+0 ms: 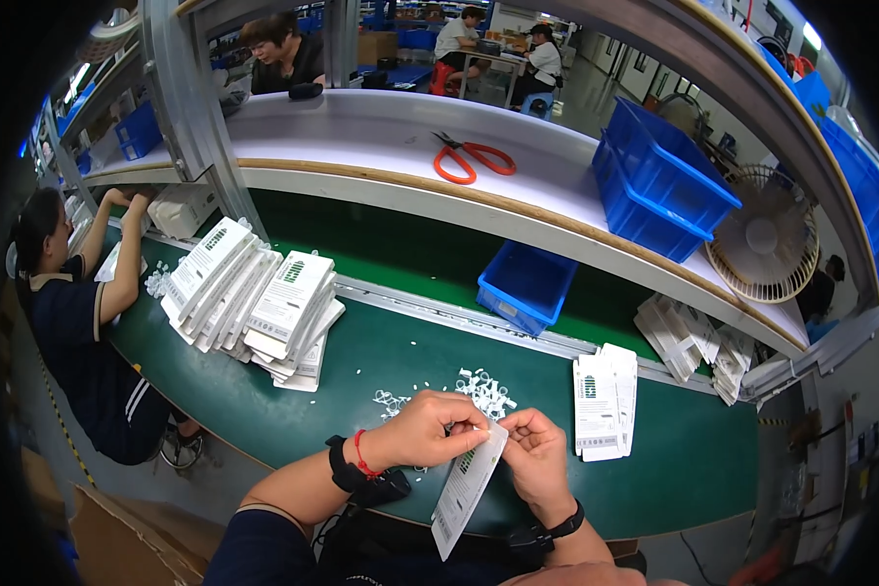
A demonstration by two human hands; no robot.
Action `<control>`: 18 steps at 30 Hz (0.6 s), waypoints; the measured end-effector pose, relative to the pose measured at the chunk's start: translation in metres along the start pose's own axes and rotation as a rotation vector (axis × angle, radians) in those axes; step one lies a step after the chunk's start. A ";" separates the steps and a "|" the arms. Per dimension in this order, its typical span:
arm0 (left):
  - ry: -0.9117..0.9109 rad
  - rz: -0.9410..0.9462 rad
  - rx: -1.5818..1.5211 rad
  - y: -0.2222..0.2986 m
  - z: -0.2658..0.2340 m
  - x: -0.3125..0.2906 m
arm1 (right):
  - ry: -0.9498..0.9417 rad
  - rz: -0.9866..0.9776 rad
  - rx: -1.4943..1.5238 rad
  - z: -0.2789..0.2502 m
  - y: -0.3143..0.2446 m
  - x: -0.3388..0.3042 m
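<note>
A flat white box (467,495) with green print hangs tilted over the near edge of the bench. My left hand (428,428) is closed on its upper end, thumb and fingers pinching near the top edge. On the other side of that same end, my right hand (540,459) has its fingertips pressed together against the box; what lies between them is hidden. Just beyond my hands lies a heap of small white plastic clips (483,393), with some loose ones to the left. Dark bands circle both wrists, and the left one also has a red cord.
Stacks of similar boxes stand at left (288,303) and right (604,405) on the green bench (381,459). A blue bin (527,283) sits behind. The shelf above holds red-handled scissors (471,158), blue bins (654,186) and a fan (764,234). A co-worker (88,313) works at left.
</note>
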State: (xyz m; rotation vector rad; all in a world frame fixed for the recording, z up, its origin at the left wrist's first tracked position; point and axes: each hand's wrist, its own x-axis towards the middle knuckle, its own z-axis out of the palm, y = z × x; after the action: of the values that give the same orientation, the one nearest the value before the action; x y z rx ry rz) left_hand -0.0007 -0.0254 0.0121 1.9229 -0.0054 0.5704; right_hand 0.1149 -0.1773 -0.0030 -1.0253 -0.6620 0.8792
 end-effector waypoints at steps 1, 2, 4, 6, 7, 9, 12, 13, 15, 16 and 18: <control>-0.028 -0.002 0.002 -0.003 0.001 0.000 | -0.002 0.000 0.001 0.001 0.000 0.000; -0.056 -0.004 0.004 -0.003 0.001 0.000 | 0.000 -0.008 -0.024 0.001 -0.001 0.000; -0.047 0.002 -0.004 0.000 0.002 0.001 | 0.004 -0.017 -0.048 0.004 -0.001 -0.001; -0.041 0.009 -0.014 0.000 0.003 0.002 | 0.033 -0.078 -0.005 0.007 -0.002 0.000; -0.006 0.021 0.015 -0.001 0.004 0.002 | 0.033 -0.079 -0.006 0.006 -0.002 0.000; 0.028 0.034 0.043 -0.004 0.006 0.002 | 0.017 -0.111 0.077 0.002 -0.002 0.000; -0.083 -0.139 -0.201 -0.004 0.006 -0.001 | 0.045 -0.128 0.116 0.004 -0.003 0.001; -0.133 -0.235 -0.346 -0.001 0.005 -0.002 | 0.046 -0.144 0.127 0.005 -0.003 0.001; -0.172 -0.333 -0.485 0.000 0.003 -0.003 | 0.084 -0.139 0.095 0.006 -0.004 0.002; -0.149 -0.323 -0.484 -0.001 0.005 -0.003 | 0.124 -0.133 0.062 0.006 -0.006 0.002; -0.103 -0.333 -0.487 -0.002 0.007 -0.002 | 0.171 -0.114 0.033 0.003 -0.007 0.001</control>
State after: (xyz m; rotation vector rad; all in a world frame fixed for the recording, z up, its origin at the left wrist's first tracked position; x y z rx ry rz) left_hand 0.0008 -0.0313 0.0079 1.4347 0.0995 0.2175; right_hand 0.1155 -0.1767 0.0045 -1.0110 -0.5539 0.6921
